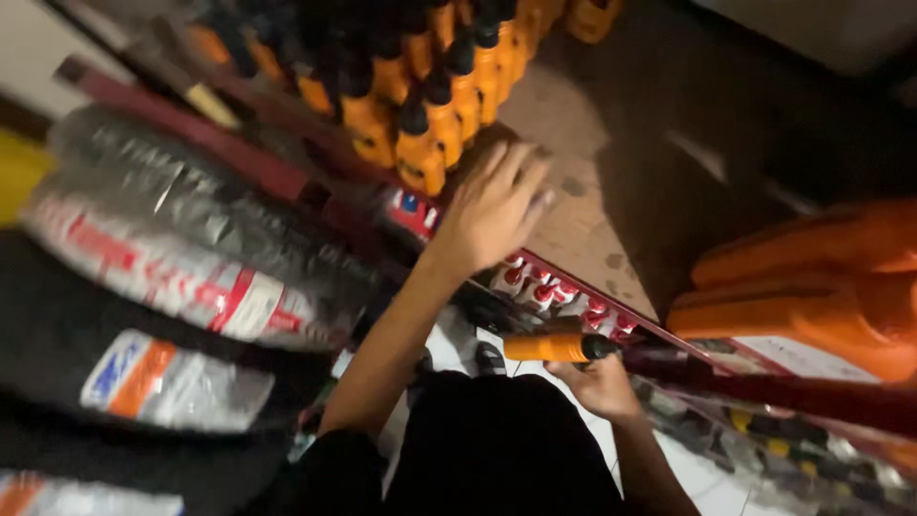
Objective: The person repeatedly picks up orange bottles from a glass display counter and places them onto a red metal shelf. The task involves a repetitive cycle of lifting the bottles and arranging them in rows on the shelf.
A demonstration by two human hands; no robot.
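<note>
Dark clothing fills the bottom centre of the frame; just above it the right hand (600, 385) wraps around an orange bottle (546, 347) with a black cap. That bottle lies on its side at lower centre, long axis nearly level across the frame, cap pointing right toward the red shelf edge (669, 336). At upper centre the left hand (495, 205) lies spread and flat on the brown shelf board (564, 143), holding nothing, just beside the packed rows of orange bottles (430, 115). Judging from this, a nudge of that flat hand could topple the nearest upright ones, and the sideways bottle might slip or knock the edge
</note>
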